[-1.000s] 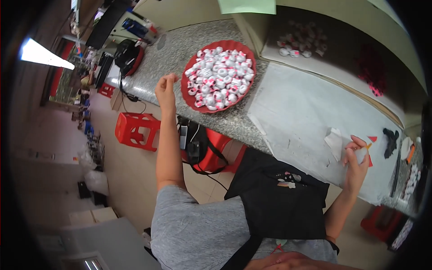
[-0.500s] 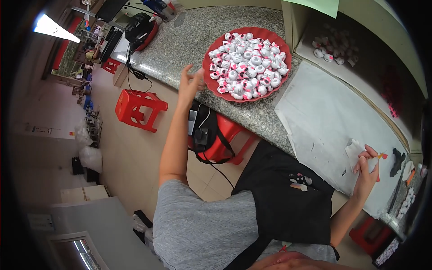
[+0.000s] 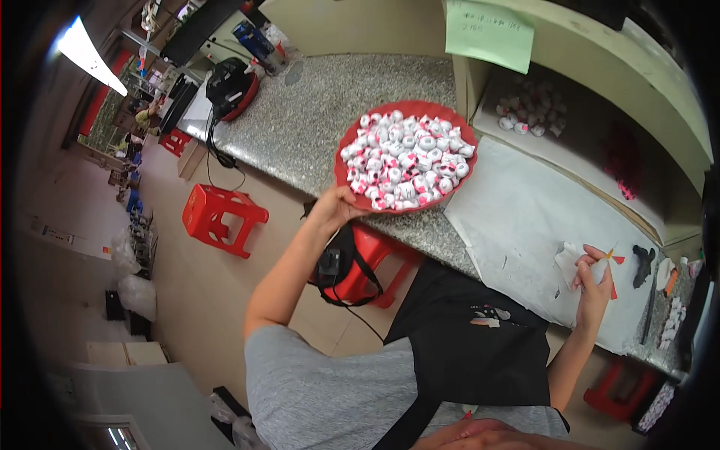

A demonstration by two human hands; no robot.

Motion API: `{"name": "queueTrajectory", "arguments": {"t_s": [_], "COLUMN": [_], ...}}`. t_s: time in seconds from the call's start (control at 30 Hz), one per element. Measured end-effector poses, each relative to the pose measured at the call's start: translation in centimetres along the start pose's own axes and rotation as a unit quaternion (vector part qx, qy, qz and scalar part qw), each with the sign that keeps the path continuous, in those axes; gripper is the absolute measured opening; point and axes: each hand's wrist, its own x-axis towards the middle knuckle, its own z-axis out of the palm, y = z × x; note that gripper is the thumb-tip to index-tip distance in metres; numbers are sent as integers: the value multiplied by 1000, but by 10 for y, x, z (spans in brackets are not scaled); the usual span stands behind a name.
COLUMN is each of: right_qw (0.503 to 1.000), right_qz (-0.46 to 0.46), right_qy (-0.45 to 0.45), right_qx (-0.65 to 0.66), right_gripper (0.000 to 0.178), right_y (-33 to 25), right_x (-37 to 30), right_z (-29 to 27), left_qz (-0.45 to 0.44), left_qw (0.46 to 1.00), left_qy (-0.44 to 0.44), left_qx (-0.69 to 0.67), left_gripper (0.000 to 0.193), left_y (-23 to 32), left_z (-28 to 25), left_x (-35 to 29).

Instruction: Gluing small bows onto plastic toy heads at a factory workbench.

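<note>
My left hand grips the near-left rim of a scalloped red plastic bowl, its thumb at the edge and the other fingers mostly hidden beneath. Small white figures with pink and dark patches fill the bowl, which sits at the front edge of the counter. Over on the right, my right hand is closed around a small white piece with a yellow-orange pointed part and red bits beside it; its exact kind is unclear. A crumpled white tissue or paper lies next to that hand.
White paper covers the right of the speckled counter. More white figures stand on the shelf behind. A dark rag lies at far right. Red stools stand on the floor, one holding a black bag.
My left hand has moved from beside the bowl onto its rim and taken hold. The whole view has shifted, so the bowl appears lower. My right hand keeps its white piece.
</note>
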Motion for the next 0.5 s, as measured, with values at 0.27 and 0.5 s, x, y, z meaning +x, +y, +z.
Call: {"name": "queueTrajectory", "arguments": {"t_s": [0.27,0.5], "right_qw": [999,995], "right_qz": [-2,44], "right_qy": [-53,-84], "right_qx": [7,26], "right_gripper": [23,22], "right_y": [-16,-11], "right_x": [2,19], "right_z": [-1,6], "left_qz": [144,265], "left_qw": [987,959], "left_qy": [15,74], "left_qx": [-71,-64], "left_gripper": [44,50], "left_y": [-11,82], "left_z": [5,38], "left_x": [-82,-191]}}
